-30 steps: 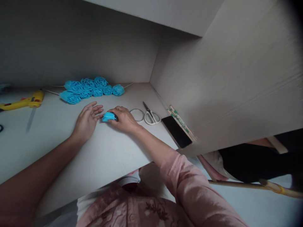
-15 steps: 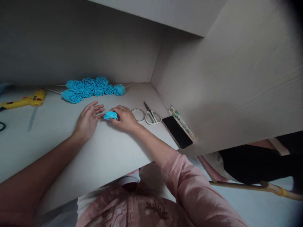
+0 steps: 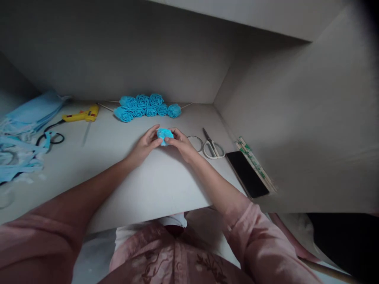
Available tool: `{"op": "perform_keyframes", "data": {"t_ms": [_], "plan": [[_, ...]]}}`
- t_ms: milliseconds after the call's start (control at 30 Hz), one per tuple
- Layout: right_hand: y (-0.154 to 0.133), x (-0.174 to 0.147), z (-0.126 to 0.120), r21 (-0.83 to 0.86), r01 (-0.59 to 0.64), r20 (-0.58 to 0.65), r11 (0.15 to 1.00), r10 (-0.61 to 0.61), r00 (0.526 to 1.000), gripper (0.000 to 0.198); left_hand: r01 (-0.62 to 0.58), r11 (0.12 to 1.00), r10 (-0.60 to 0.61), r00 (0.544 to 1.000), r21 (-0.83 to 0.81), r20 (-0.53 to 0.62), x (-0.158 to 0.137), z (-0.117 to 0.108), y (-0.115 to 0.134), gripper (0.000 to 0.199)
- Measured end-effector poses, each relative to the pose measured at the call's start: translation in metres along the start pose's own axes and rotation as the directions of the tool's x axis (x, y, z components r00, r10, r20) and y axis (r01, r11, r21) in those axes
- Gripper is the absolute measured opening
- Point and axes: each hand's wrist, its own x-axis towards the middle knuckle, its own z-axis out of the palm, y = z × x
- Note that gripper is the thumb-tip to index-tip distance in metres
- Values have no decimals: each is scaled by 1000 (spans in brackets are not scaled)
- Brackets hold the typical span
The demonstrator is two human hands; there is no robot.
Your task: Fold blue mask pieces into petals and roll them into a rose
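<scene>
Both hands are pinched around a small blue flower [image 3: 164, 135] of folded, crinkled material above the table [image 3: 154, 185]. My left hand [image 3: 144, 146] grips its left side, with the thumb at the lower edge. On the right side, my right hand [image 3: 182, 145] presses its thumb on the front of the flower. The fingertips behind it are partly hidden. Beyond the hands lies a cluster of several blue roses [image 3: 142, 102], some with thin sticks showing at the ends.
Right of my hands lie a metal ring [image 3: 195, 137], white-handled scissors [image 3: 211, 146], a black phone [image 3: 247, 173] and paper-wrapped chopsticks [image 3: 256, 161]. To the left are a yellow glue gun [image 3: 80, 116], blue face masks [image 3: 35, 112] and cut mask scraps [image 3: 20, 157]. Walls enclose the back and right.
My left hand, apart from the blue piece and open before, now holds it together with my right hand. The piece has turned. The view has swung left, bringing the masks and scraps into sight.
</scene>
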Motion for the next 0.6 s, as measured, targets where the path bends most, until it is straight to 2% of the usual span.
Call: {"op": "perform_keyframes", "data": {"t_ms": [67,233,367,467,600], "plan": [[-1,-1,1,33,-16,6,999,16,1000,34,14,1000,-14,1000,16,16,-2,3,3,75],[5,1,-1,50,-21,-10,999,22,1000,36,-2,1000,2,1000,22,-11,-2,6,8,50],[5,3,-2,33,-27,-10,999,27,1000,41,9,1000,-9,997,3,-70,-1,5,7,47],[4,2,-1,25,-28,3,999,28,1000,47,3,1000,-4,997,-5,-79,-1,5,9,47],[5,2,0,-52,-44,-10,998,44,999,44,1,1000,-3,998,-21,-67,-1,5,10,46]]}}
